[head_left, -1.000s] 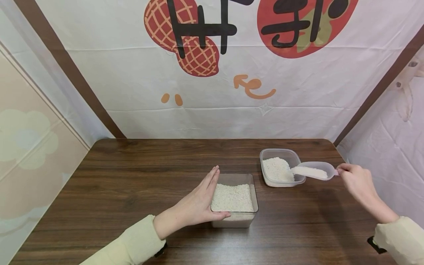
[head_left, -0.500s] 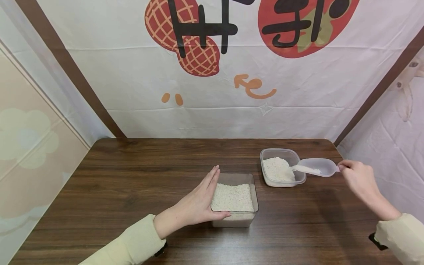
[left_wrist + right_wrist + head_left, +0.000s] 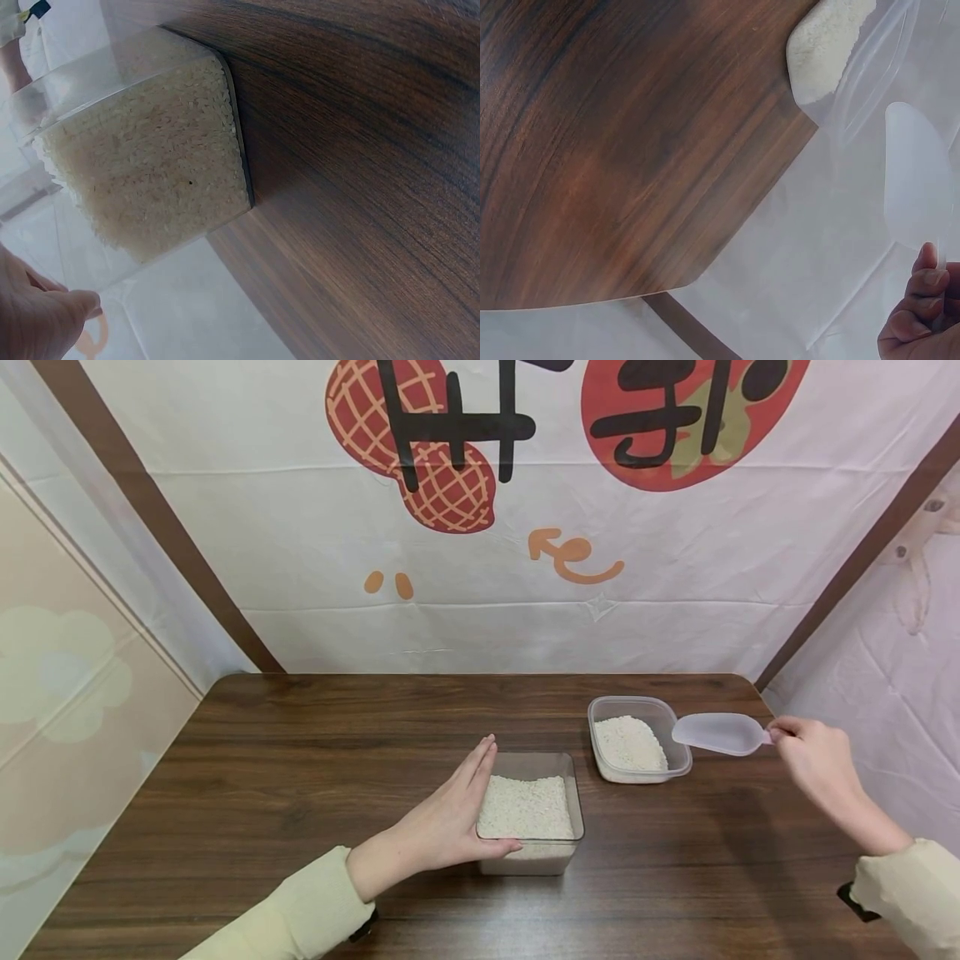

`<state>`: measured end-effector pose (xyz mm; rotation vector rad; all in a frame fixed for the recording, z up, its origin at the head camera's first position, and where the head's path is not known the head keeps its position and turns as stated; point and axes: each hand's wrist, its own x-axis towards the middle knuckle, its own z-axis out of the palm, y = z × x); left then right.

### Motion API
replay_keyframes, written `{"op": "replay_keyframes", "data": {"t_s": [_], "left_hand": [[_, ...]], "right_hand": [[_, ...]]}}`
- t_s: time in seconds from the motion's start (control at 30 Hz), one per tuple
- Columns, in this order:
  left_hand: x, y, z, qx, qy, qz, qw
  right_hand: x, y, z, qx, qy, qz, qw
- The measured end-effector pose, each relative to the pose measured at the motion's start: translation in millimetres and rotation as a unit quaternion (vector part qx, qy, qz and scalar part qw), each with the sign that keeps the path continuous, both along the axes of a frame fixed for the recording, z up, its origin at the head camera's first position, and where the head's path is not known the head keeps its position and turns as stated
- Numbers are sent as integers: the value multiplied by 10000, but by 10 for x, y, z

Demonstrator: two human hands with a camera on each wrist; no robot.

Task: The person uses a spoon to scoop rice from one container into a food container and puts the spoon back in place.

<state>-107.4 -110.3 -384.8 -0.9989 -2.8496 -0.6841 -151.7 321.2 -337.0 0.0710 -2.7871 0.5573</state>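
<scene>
Scoop point(image 3: 717, 733): I see it empty, pinched by its handle in my right hand point(image 3: 813, 758), hovering just right of the far rice container point(image 3: 638, 740). My left hand point(image 3: 442, 822), fingers straight and thumb at the front rim, braces the near rice container point(image 3: 530, 812), likely steadying it on the tabletop point(image 3: 300, 777).

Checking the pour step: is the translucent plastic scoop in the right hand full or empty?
Empty. The translucent plastic scoop, held by the right hand beside the far clear container, shows no rice inside; the right wrist view agrees.
</scene>
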Motion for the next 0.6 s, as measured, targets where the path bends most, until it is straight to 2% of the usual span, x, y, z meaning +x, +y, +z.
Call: {"op": "replay_keyframes", "data": {"t_s": [0.3,0.6], "left_hand": [[2,6,-19,13,39,-4,10000],[-6,6,-37,35,111,-24,9999]], "right_hand": [[-10,-80,-69,-18,-7,85,10000],[-15,-247,-31,-114,10,228,9997]]}}
